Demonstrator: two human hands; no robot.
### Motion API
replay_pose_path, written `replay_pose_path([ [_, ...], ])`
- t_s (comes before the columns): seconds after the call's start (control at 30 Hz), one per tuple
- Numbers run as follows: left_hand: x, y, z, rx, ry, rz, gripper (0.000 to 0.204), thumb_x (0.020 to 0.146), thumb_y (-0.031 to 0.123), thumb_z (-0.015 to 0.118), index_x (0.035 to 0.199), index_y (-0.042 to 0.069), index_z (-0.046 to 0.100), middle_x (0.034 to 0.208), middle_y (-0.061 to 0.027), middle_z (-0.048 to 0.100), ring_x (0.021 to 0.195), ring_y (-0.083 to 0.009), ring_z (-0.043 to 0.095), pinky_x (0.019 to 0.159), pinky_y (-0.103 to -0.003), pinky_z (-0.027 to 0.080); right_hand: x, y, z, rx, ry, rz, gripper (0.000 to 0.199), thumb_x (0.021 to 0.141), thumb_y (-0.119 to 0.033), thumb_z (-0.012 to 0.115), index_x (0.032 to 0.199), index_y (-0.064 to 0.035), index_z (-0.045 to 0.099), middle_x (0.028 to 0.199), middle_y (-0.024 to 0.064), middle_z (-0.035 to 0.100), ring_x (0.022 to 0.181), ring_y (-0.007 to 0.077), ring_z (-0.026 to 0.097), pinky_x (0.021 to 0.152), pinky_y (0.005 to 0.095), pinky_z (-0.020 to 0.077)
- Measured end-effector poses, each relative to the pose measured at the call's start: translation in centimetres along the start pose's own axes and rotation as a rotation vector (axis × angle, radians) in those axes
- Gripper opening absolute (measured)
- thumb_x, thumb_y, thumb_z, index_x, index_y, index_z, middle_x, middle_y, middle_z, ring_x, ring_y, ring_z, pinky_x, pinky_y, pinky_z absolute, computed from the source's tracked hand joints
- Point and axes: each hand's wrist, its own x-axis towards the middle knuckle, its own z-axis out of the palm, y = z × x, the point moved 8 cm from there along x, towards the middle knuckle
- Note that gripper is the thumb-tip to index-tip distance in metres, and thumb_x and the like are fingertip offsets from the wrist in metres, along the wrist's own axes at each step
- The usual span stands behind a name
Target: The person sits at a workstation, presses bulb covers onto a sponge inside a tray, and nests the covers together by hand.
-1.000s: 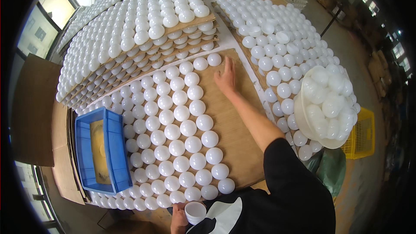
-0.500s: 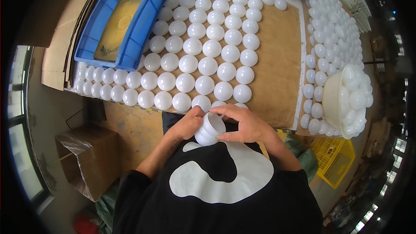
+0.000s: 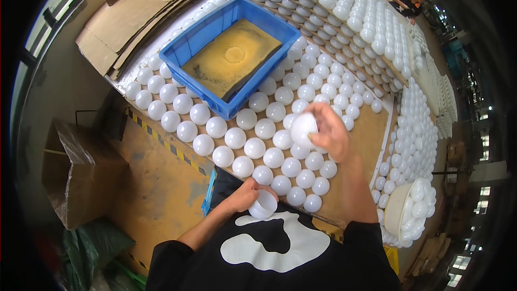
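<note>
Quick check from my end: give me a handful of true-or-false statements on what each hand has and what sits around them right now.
1. The right hand holds a white globe over the rows of globes. True.
2. The left hand is empty. False: it holds a white cup-shaped piece close to the body.
3. The blue bin is full of white globes. False: it holds only a yellowish-brown pad.
4. White globes lie in rows on cardboard. True.
5. The white basin at the right stands empty. False: it is heaped with white globes.
</note>
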Motion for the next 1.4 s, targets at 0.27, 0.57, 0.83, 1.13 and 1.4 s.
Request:
replay_pose_path([
  [0.27, 0.8, -1.3, -3.8, 0.122, 0.022, 0.045, 0.042, 0.064, -0.003, 0.040, 0.098, -0.016, 0.060, 0.092, -0.0219, 0.067, 0.093, -0.0294, 0.063, 0.088, -0.035, 0.048, 25.1, -1.1, 1.3, -0.777, 0.093, -0.076, 0.069, 0.072, -0.032, 0.070, 0.132, -0.0031, 0.053, 0.114, 0.0222, 0.065, 0.102, 0.0302, 0.064, 0.092, 0.0373, 0.0490],
  [0.57, 1.3, -6.4, -7.2, 0.301, 0.098, -0.065, 0.051, 0.057, -0.003, 0.037, 0.097, -0.008, 0.067, 0.102, -0.0190, 0.067, 0.105, -0.0298, 0.060, 0.101, -0.034, 0.042, 32.4, 6.0, 3.4, -0.868, 0.207, -0.043, 0.055, 0.065, -0.028, 0.076, 0.108, -0.0003, 0.054, 0.104, 0.0210, 0.064, 0.100, 0.0335, 0.063, 0.090, 0.0403, 0.0481],
  [0.83, -0.8, 1.1, -5.5, 0.185, -0.053, 0.189, 0.049, 0.066, -0.005, 0.040, 0.107, -0.005, 0.066, 0.107, -0.0186, 0.067, 0.104, -0.0283, 0.060, 0.096, -0.033, 0.044, 30.8, 6.2, 4.8, -1.281, -0.075, -0.035, 0.047, 0.069, -0.020, 0.076, 0.105, -0.0009, 0.053, 0.100, 0.0235, 0.064, 0.099, 0.0403, 0.061, 0.085, 0.0455, 0.0494],
  [1.13, -2.0, 2.0, -3.5, 0.130, 0.043, 0.099, 0.051, 0.064, -0.007, 0.038, 0.104, -0.008, 0.068, 0.104, -0.0175, 0.070, 0.101, -0.0244, 0.062, 0.098, -0.031, 0.044, 31.4, 6.3, 3.6, -1.245, 0.019, -0.064, 0.057, 0.066, -0.028, 0.081, 0.106, 0.0029, 0.053, 0.099, 0.0231, 0.065, 0.095, 0.0384, 0.063, 0.083, 0.0441, 0.0507],
  [1.4, -0.8, 0.4, -2.0, 0.197, 0.092, 0.037, 0.047, 0.063, 0.000, 0.040, 0.099, -0.009, 0.070, 0.097, -0.0163, 0.071, 0.095, -0.0229, 0.065, 0.091, -0.032, 0.049, 17.3, -3.6, -9.8, -0.236, 0.293, -0.160, 0.059, 0.073, -0.029, 0.082, 0.114, 0.0037, 0.054, 0.100, 0.0139, 0.066, 0.089, 0.0189, 0.062, 0.078, 0.0311, 0.0501],
])
